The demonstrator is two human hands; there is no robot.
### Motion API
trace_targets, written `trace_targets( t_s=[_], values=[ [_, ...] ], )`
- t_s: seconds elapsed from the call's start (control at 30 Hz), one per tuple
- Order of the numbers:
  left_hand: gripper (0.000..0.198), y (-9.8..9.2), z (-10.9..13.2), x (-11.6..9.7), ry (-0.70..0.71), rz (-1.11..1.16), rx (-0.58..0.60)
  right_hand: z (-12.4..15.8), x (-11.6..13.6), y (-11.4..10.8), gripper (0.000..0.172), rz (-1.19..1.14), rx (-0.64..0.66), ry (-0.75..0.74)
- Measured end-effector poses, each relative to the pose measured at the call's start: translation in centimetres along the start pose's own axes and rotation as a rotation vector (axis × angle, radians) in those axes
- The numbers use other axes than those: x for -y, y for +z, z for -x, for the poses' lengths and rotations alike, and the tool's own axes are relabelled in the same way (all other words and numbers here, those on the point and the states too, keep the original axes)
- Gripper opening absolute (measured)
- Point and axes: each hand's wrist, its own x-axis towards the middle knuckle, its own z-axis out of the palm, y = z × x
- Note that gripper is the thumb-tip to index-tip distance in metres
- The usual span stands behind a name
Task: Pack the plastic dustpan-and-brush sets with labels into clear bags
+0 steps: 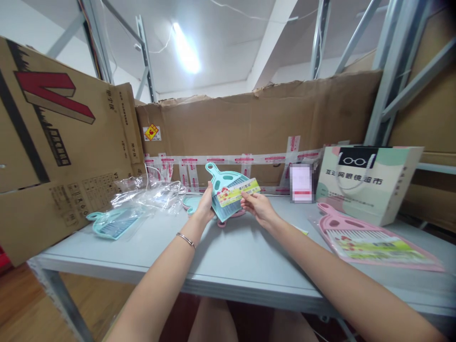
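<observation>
Above the middle of the table I hold a mint-green dustpan with its brush, tilted with the handle up. My left hand is closed around its left edge. Across its front lies a printed card label, green and yellow with red pictures. My right hand pinches the right part of this card between thumb and fingers. Behind and below, partly hidden by my hands, are another mint-green piece and a pink piece on the table.
A mint-green brush set in clear plastic lies left, by crumpled clear bags. Right are a bagged pink dustpan set, a paper shopping bag and a blurred-out upright panel. Cardboard walls enclose the grey table.
</observation>
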Motion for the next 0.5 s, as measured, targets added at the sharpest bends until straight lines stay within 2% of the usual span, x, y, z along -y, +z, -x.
trace_targets(
  t_s=[0.13, 0.3, 0.5],
  values=[
    [0.066, 0.4, 0.2, -0.1, 0.062, -0.009, -0.02, 0.2, -0.2, 0.2, 0.025, 0.058, 0.007, 0.025],
    [0.051, 0.1, 0.5, 0.4, 0.16, -0.024, -0.048, 0.1, -0.5, 0.3, 0.022, 0.094, -0.038, 0.023],
    [0.055, -0.2, 0.4, 0.7, 0.25, -0.102, -0.032, -0.6, -1.2, 0.0, 0.026, 0.067, -0.17, -0.049]
  ],
)
